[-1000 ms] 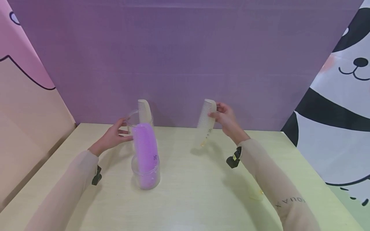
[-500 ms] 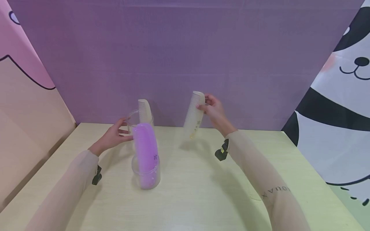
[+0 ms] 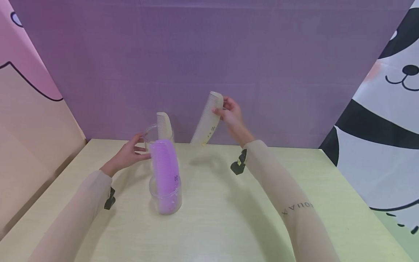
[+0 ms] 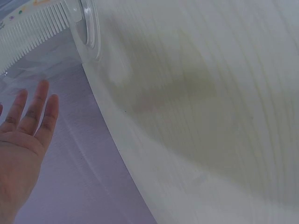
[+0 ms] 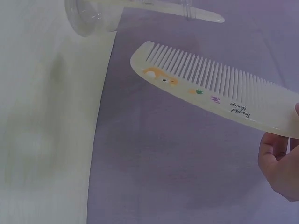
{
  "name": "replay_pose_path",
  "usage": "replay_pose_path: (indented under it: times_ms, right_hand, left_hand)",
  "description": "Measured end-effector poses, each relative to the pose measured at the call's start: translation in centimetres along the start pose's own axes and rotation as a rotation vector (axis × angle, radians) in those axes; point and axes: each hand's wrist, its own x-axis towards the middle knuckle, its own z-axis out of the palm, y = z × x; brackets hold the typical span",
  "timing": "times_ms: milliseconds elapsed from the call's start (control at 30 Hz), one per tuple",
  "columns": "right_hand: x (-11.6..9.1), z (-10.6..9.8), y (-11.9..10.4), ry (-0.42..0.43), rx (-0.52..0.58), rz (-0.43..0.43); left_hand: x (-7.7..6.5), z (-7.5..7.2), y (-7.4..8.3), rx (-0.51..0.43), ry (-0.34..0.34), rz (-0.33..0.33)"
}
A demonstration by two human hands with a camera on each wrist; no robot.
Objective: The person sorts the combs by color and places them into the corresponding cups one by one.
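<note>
In the head view my right hand [image 3: 233, 115] pinches a cream comb [image 3: 207, 120] near its upper end, holding it tilted above the table. The right wrist view shows small coloured pictures and lettering on this comb [image 5: 210, 95]. My left hand [image 3: 128, 153] is beside the rear clear plastic cup [image 3: 151, 133], thumb and forefinger at its side. Its other fingers [image 4: 33, 112] look straight in the left wrist view. Another cream comb [image 3: 164, 125] stands in that cup. Directly in front, a purple comb [image 3: 165, 167] stands in a second clear cup [image 3: 176, 200], partly covering the rear one.
The pale wooden table [image 3: 212, 225] meets a purple backdrop [image 3: 209, 54] at its back edge. A cartoon panda panel [image 3: 386, 120] is on the right and a pink cartoon panel [image 3: 29, 76] on the left. Each wrist wears a small black device [image 3: 239, 163].
My right hand has moved left and up with the cream comb, which tilts more now. The left hand and both cups have stayed in place.
</note>
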Motion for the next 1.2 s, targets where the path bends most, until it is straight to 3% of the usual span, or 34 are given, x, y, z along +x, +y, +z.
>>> replay_pose_path:
  times_ms: [533,1200]
  right_hand:
    - [1.1,2.8,-2.1,0.048,0.101,-0.047]
    - [1.3,6.9,-3.1,0.011,0.158,-0.087]
  left_hand:
    - [0.0,0.0,0.1,-0.013,0.003,0.001]
    - [0.0,0.2,0.3,-0.019,0.004,0.015]
